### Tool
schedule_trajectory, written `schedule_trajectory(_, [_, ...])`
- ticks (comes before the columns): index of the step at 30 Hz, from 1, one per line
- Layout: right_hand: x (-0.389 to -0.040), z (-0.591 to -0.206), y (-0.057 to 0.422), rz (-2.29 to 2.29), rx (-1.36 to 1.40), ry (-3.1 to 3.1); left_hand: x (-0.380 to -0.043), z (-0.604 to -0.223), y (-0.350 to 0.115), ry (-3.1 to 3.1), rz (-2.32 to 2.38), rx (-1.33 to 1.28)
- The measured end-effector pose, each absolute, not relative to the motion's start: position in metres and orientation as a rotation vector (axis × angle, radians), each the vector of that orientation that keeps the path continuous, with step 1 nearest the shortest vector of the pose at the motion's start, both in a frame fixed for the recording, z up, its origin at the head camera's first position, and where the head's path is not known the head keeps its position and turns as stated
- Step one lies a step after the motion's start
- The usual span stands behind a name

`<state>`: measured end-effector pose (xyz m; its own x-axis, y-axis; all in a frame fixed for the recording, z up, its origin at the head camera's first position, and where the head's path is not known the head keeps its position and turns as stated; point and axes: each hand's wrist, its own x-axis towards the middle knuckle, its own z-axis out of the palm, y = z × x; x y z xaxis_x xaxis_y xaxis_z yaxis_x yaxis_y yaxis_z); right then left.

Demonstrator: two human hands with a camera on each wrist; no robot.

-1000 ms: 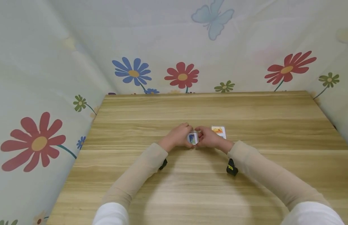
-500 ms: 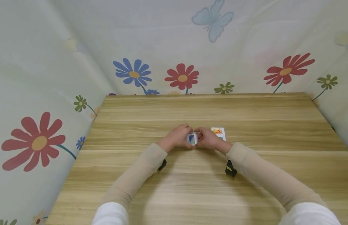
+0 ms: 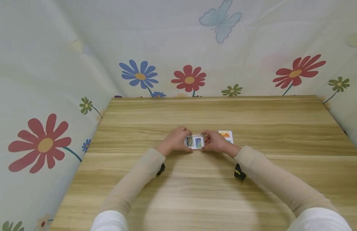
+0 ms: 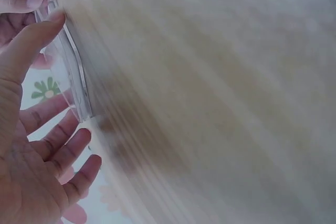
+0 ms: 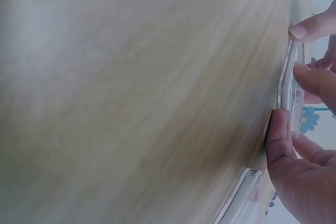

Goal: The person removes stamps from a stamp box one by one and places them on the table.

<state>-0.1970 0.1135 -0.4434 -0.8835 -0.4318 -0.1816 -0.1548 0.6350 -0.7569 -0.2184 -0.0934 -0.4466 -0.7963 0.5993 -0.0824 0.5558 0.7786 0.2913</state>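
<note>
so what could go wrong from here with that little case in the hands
The small rectangular clear-plastic case might slip or tilt, since the left hand and right hand hold it by its ends. The right hand could also nudge the white rectangular piece with an orange picture, lying close by on the wood-grain table.

case [image 3: 195, 142]: clear plastic; smooth, glossy walls with bright highlights along the rim in the left wrist view; printed pictures show through. flat piece [image 3: 226, 134]: white printed face; its edge, blurred in the right wrist view, is clear and shiny, probably plastic. table [image 3: 219, 199]: wood-grain top, smooth, satin sheen, pale glare toward the near side. backdrop [image 3: 155, 32]: printed cloth, matt, lightly creased. forearm sleeves [image 3: 131, 183]: thin beige cloth, matt, finely wrinkled. upper sleeves [image 3: 109, 221]: white cloth, matt. wrist mounts [image 3: 239, 173]: black, dull finish.
</note>
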Motion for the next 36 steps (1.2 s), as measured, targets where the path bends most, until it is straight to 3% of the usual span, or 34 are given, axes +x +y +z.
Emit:
schedule_trajectory(21, [-0.196,-0.437,0.119,-1.131,-0.46,2.488,-0.216,-0.434,-0.093,2.802,0.439,0.913])
schedule_trajectory(36, [-0.214,-0.419,0.119,-1.054,-0.598,2.632,-0.238,-0.412,-0.09,2.832,0.384,0.894])
